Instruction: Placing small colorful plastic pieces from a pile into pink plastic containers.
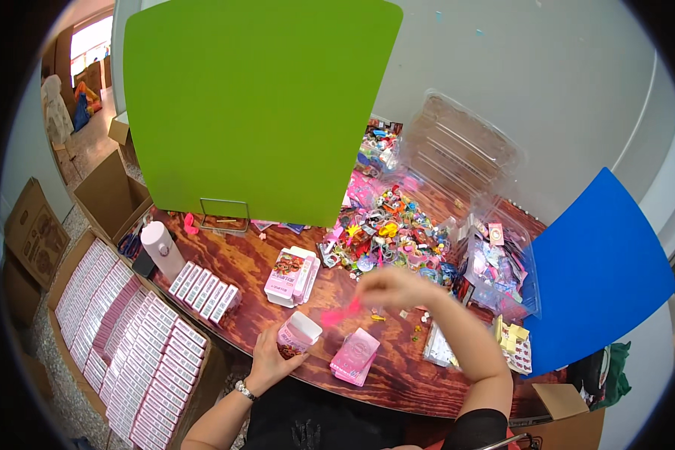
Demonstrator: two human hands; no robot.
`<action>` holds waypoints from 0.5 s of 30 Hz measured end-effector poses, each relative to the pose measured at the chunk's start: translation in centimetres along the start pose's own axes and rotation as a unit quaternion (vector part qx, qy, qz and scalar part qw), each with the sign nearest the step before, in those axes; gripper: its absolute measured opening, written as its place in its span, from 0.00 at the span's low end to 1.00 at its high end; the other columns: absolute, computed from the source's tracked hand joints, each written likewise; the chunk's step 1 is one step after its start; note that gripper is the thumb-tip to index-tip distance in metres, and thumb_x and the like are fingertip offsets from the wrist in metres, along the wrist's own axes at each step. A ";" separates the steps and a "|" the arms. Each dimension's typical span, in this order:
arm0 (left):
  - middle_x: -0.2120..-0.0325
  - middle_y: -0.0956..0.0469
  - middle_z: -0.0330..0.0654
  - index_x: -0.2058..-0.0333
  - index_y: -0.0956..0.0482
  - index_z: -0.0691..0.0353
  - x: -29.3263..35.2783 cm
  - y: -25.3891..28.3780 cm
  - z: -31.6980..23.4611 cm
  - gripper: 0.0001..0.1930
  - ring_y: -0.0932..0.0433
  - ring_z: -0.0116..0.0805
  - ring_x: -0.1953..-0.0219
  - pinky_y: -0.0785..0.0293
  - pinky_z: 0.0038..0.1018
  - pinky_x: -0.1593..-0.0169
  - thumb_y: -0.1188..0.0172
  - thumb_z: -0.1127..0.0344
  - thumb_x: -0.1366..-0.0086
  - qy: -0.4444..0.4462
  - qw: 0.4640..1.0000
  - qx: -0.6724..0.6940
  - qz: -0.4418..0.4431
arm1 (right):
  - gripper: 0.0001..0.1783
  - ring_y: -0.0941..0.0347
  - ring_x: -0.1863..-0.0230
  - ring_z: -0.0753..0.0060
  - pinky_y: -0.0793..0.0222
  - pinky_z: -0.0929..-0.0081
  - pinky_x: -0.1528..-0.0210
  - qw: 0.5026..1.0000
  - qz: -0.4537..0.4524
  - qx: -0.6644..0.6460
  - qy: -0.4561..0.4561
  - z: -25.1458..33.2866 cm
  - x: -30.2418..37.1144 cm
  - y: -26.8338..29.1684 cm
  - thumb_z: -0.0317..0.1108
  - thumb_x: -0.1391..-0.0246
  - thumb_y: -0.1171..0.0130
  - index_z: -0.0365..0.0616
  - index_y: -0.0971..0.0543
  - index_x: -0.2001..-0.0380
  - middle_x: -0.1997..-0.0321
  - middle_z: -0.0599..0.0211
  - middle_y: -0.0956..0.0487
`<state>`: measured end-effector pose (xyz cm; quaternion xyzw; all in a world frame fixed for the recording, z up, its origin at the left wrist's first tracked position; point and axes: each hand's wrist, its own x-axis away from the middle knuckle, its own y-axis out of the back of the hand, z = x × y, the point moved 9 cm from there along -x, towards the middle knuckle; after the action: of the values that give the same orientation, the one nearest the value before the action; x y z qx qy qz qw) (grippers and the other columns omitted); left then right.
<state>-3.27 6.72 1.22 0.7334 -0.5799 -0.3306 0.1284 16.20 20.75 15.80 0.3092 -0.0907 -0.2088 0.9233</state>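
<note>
My left hand (268,361) is wrapped round a small pink-and-white carton (295,337), its top flap open and tilted to the right. My right hand (392,289), smeared by motion, is closed on a bright pink trinket (340,312) just above and right of the carton. What kind of trinket it is, the blur hides. Between my arms, near the table's front edge, lies a stack of pink packets (355,355). Beyond the carton is a stack of similar printed cartons (291,276). A heap of small colourful trinkets (397,229) spreads behind my right hand.
Finished-looking cartons stand in a row (204,292) beside a pink bottle (162,251). A large cardboard box (195,375) holds many more at the left. Green (255,105) and blue boards (600,277) stand upright. A clear plastic tub (532,281) holds packets at the right.
</note>
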 end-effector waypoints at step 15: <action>0.52 0.23 0.53 0.42 0.31 0.65 1.3 -0.3 -0.3 0.44 0.24 0.53 0.47 0.27 0.42 0.43 0.20 0.53 0.56 0.014 0.999 0.009 0.039 | 0.16 0.24 0.67 0.84 0.28 0.83 0.70 0.844 -0.516 -0.126 -0.080 -12.0 4.1 16.4 0.34 0.38 0.36 0.40 0.20 0.49 0.61 0.71 0.17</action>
<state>-2.68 5.55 0.86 0.7162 -0.6090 -0.3098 0.1422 28.79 37.14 16.42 0.1746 0.0355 -0.6886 0.7029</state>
